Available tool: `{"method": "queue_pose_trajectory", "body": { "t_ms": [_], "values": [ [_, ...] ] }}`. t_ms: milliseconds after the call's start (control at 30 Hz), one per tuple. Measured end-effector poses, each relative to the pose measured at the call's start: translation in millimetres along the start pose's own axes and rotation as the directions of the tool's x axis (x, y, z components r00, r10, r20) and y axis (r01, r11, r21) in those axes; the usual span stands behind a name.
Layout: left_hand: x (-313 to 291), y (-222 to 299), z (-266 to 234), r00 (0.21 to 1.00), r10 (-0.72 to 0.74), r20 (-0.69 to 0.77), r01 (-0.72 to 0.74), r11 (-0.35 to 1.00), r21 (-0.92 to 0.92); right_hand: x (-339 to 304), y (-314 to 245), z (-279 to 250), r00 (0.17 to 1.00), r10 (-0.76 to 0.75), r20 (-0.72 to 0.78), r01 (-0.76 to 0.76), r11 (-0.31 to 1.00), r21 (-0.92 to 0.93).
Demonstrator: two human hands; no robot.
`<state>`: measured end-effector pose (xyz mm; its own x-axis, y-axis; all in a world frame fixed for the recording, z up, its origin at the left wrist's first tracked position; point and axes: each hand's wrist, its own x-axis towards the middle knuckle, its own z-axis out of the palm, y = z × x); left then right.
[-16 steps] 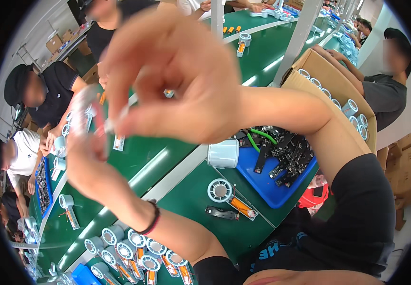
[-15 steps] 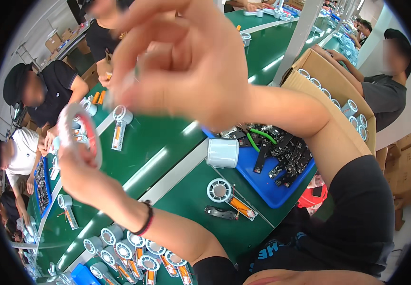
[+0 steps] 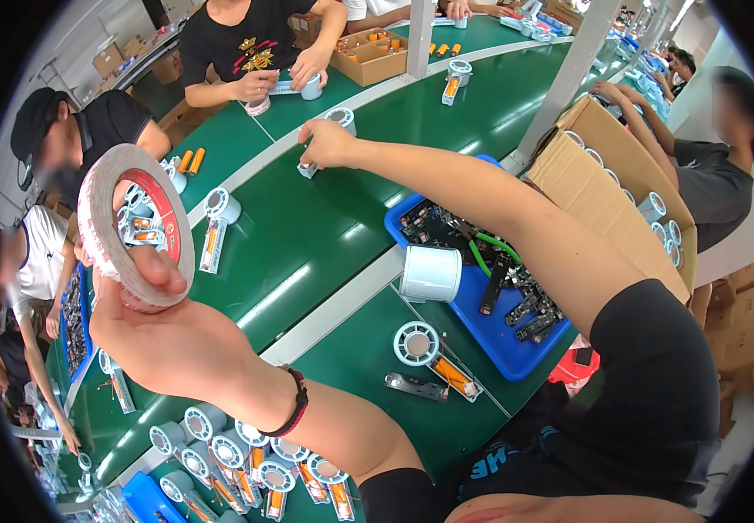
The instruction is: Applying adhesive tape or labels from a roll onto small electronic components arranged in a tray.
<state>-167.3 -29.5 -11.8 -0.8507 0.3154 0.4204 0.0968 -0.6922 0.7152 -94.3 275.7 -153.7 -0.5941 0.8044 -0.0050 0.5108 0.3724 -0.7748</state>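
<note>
Green belt [image 3: 307, 235] beyond; tape roll [image 3: 96, 213] (red inside) around left fingers [image 3: 159, 268]

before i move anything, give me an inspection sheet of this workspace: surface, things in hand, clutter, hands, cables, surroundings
Surface: green bench, bordered by a metal rail; long green strip beyond
Job's things: roll of tape, raised; pale-blue unit on the strip
Clutter: blue tray with black parts and green-handled pliers; grouped units at lower left
Hands: left hand holds the tape; right hand is at the unit, grip unclear
Cables: thin wires on a bench unit, too small to trace
Surroundings: co-workers along the strip; open cardboard box of pale-blue parts at right
</note>
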Motion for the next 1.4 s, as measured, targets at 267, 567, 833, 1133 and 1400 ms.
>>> {"method": "queue_pose_trajectory", "body": {
  "t_ms": [267, 567, 833, 1133, 1400],
  "values": [
    [-4.7, 2.7, 11.5, 1.000, 0.020, 0.015, -0.020, 0.999, 0.029, -3.2, -15.8, 19.2, 0.992, -0.124, 0.008, 0.119, 0.928, -0.352],
    [-4.5, 1.8, 10.8, 0.997, 0.065, -0.029, -0.062, 0.992, 0.107, -2.3, -45.8, 34.8, 0.994, 0.062, -0.086, -0.089, 0.930, -0.356],
    [-9.7, -0.4, 5.6, 0.997, 0.081, -0.014, -0.079, 0.990, 0.118, 6.1, -33.8, 15.2, 0.978, -0.186, 0.095, 0.201, 0.961, -0.187],
    [-39.9, -6.0, 49.3, 0.919, -0.068, 0.388, -0.096, 0.917, 0.386, -143.6, -136.4, -79.7, 0.439, -0.815, -0.379, 0.878, 0.479, -0.013],
    [-51.3, -3.9, 63.6, 0.893, -0.098, 0.440, -0.161, 0.842, 0.514, -181.2, -129.6, -108.0, 0.169, -0.943, -0.287, 0.927, 0.251, -0.279]
  ]
}}
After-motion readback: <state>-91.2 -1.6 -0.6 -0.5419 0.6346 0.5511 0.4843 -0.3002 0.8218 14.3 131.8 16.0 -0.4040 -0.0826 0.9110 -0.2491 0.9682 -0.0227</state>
